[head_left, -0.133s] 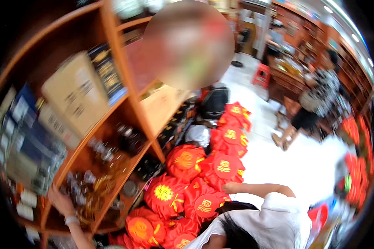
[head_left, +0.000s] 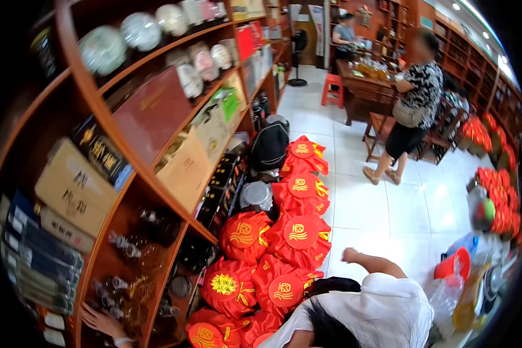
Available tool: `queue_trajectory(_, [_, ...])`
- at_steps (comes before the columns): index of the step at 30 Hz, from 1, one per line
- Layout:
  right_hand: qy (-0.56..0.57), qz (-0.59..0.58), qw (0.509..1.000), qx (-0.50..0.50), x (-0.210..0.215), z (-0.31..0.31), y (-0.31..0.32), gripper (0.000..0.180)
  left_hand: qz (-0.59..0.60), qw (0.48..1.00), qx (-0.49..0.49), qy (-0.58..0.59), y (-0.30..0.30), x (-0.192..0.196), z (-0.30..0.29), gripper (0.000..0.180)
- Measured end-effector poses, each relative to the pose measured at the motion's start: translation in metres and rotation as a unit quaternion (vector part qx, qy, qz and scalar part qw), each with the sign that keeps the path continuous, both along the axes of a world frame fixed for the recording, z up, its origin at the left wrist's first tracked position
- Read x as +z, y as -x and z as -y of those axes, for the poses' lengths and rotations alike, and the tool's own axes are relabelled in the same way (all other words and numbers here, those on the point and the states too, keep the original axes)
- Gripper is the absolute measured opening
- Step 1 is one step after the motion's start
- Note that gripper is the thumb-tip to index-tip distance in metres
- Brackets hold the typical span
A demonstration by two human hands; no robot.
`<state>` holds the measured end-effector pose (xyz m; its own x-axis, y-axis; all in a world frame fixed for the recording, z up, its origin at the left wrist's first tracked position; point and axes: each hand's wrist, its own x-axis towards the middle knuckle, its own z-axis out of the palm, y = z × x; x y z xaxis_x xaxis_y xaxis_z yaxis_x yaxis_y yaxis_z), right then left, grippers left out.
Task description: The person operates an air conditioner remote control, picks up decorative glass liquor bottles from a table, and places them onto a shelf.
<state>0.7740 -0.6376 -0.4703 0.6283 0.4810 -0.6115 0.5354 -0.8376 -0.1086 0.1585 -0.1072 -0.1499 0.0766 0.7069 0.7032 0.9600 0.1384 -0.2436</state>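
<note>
My left hand [head_left: 100,321] comes in at the lower left with a pale band on its wrist. Its fingers are spread and rest on a low wooden shelf [head_left: 156,290] among small glass jars [head_left: 124,290]; nothing is held. My right hand is out of sight. Beside the shelf, several red cloth-wrapped bundles [head_left: 298,235] with gold emblems are piled on the white tiled floor. A person in a white shirt [head_left: 383,313] crouches at the bottom edge, one arm [head_left: 368,261] stretched toward the bundles.
Tall wooden shelving [head_left: 151,116] on the left holds cardboard boxes, round wrapped discs and dark packs. A black backpack [head_left: 269,145] leans against it. A person in a patterned top [head_left: 412,110] stands by a wooden table and chairs. More red bundles [head_left: 496,191] and a red bucket [head_left: 455,264] sit on the right.
A blurred head that filled the upper middle of the view is gone, and the upper shelves show now. My left hand stays at the low shelf.
</note>
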Motion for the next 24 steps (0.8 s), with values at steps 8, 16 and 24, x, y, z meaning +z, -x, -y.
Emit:
queue_trajectory(8, [0.014, -0.087, 0.986, -0.141, -0.025, 0.15, -0.068, 0.021, 0.208, 0.837, -0.302, 0.407, -0.25, -0.222, 0.173, 0.024])
queue_trajectory(16, [-0.173, -0.15, 0.931, -0.285, -0.013, 0.226, -0.099, 0.021, 0.202, 0.397, -0.65, 0.616, -0.596, -0.182, 0.38, 0.027])
queue_trajectory(24, [-0.19, -0.055, 0.764, -0.614, -0.049, 0.382, -0.08, 0.014, 0.131, 0.405, -0.489, 0.761, -0.649, -0.289, 0.379, 0.019])
